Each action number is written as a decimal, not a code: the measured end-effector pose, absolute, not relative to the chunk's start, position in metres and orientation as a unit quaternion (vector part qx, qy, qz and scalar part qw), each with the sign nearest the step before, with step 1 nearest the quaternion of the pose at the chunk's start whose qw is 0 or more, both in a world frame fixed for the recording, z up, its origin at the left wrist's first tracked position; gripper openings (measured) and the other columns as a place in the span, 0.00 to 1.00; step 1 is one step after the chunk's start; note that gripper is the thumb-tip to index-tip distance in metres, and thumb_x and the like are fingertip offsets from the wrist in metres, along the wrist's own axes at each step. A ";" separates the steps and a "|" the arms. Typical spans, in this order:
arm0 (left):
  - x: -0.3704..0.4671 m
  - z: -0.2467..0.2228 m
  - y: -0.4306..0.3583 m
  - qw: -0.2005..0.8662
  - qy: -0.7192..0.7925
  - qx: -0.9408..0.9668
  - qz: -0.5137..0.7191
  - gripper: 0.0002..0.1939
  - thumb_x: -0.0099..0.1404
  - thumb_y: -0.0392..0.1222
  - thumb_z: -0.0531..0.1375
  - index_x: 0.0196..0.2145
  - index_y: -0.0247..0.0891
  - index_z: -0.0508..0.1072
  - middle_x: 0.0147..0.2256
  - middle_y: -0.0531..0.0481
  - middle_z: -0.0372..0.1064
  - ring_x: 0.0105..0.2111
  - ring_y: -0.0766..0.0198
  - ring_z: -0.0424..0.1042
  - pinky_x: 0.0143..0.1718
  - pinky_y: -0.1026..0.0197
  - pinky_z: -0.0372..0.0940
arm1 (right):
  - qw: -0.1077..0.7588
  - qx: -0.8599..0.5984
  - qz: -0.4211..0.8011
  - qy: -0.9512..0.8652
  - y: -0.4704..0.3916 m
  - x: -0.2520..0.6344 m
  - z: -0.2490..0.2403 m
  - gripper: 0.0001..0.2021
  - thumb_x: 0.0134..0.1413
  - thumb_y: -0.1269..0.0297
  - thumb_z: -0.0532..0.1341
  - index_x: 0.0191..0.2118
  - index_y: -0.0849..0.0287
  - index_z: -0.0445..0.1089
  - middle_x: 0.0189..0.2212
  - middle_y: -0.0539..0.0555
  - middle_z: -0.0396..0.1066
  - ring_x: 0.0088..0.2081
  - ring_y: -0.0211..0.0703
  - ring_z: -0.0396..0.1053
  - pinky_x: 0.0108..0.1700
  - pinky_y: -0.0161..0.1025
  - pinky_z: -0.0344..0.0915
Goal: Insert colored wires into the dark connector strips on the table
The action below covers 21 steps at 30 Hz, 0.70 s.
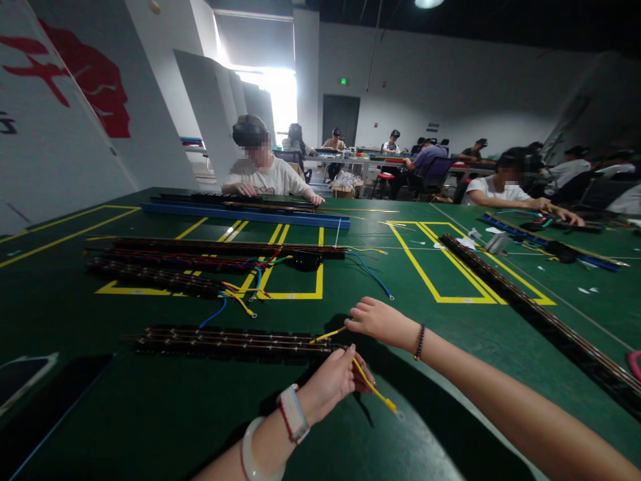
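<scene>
A black multi-row strip (225, 342) with metal-coloured lines along it lies in front of me. My left hand (335, 384), with a watch and a bangle on its wrist, is closed at the strip's right end. From its fingers a yellow wire (373, 385) slants down to a ring terminal (399, 415). My right hand (373, 322) is just above and beyond the left, fingers curled in a pinch on a second yellow length of wire (328, 335) that rises from the strip. Whether both yellow lengths are one wire is hidden. A blue wire (213, 314) leaves the strip's far side.
Beyond lie more black strips (155, 277) with coloured wires and a blue channel (250, 215). A long strip (531, 304) runs diagonally at right. Dark flat panels (60, 407) sit at lower left. Co-workers (265, 170) sit across the green table (165, 414).
</scene>
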State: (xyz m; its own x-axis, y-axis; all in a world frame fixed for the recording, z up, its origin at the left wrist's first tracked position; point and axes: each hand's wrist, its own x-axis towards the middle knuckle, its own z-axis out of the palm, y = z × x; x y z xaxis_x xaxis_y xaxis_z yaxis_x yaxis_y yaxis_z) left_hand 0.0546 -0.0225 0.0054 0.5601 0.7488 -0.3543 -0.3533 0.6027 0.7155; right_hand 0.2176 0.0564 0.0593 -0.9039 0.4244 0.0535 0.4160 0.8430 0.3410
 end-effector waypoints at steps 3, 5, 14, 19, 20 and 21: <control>0.053 0.010 -0.021 0.838 0.333 0.295 0.317 0.14 0.66 0.50 0.52 0.31 0.35 0.62 0.24 0.47 0.70 0.27 0.63 0.73 0.34 0.58 0.65 | 0.014 0.148 0.215 0.965 0.076 0.206 0.058 0.07 0.60 0.74 0.54 0.40 0.58 0.67 0.32 0.53 0.67 0.31 0.40 0.62 0.36 0.39 0.55; 0.052 0.013 -0.021 0.840 0.338 0.290 0.311 0.13 0.67 0.49 0.51 0.32 0.35 0.62 0.24 0.48 0.70 0.27 0.63 0.72 0.34 0.58 0.65 | 0.016 0.107 0.227 0.968 0.086 0.198 0.056 0.07 0.60 0.74 0.54 0.38 0.58 0.67 0.32 0.52 0.67 0.31 0.40 0.62 0.35 0.39 0.55; 0.052 0.009 -0.020 0.843 0.333 0.283 0.313 0.14 0.66 0.49 0.52 0.32 0.35 0.62 0.24 0.49 0.68 0.26 0.63 0.71 0.33 0.59 0.63 | 0.000 0.141 0.199 0.970 0.091 0.203 0.049 0.12 0.62 0.73 0.52 0.48 0.57 0.67 0.38 0.54 0.68 0.38 0.41 0.64 0.42 0.40 0.58; 0.052 0.006 -0.020 0.840 0.321 0.297 0.322 0.16 0.65 0.53 0.52 0.31 0.35 0.63 0.22 0.51 0.67 0.23 0.65 0.70 0.33 0.59 0.63 | -0.131 0.297 0.048 0.945 0.062 0.232 0.034 0.19 0.60 0.56 0.57 0.56 0.55 0.63 0.45 0.57 0.67 0.45 0.45 0.65 0.48 0.44 0.61; 0.052 0.006 -0.021 0.837 0.324 0.302 0.323 0.17 0.65 0.54 0.53 0.31 0.35 0.63 0.22 0.51 0.67 0.23 0.65 0.70 0.33 0.59 0.63 | -0.165 0.322 0.019 0.932 0.053 0.237 0.030 0.20 0.60 0.55 0.56 0.55 0.55 0.63 0.46 0.57 0.67 0.46 0.45 0.65 0.48 0.44 0.61; 0.052 0.006 -0.021 0.832 0.332 0.307 0.322 0.18 0.64 0.55 0.53 0.31 0.35 0.63 0.22 0.51 0.67 0.23 0.65 0.70 0.33 0.59 0.63 | -0.200 0.346 -0.005 0.917 0.045 0.242 0.025 0.19 0.61 0.55 0.56 0.55 0.55 0.63 0.46 0.58 0.67 0.46 0.45 0.65 0.48 0.44 0.62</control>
State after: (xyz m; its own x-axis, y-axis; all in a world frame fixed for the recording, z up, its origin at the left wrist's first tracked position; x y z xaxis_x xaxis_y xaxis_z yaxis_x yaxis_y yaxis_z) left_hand 0.0518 -0.0213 0.0061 0.5722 0.7394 -0.3549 -0.3313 0.6042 0.7247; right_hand 0.2418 0.0449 0.0246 -0.6808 0.6363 0.3628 0.6324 0.7605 -0.1471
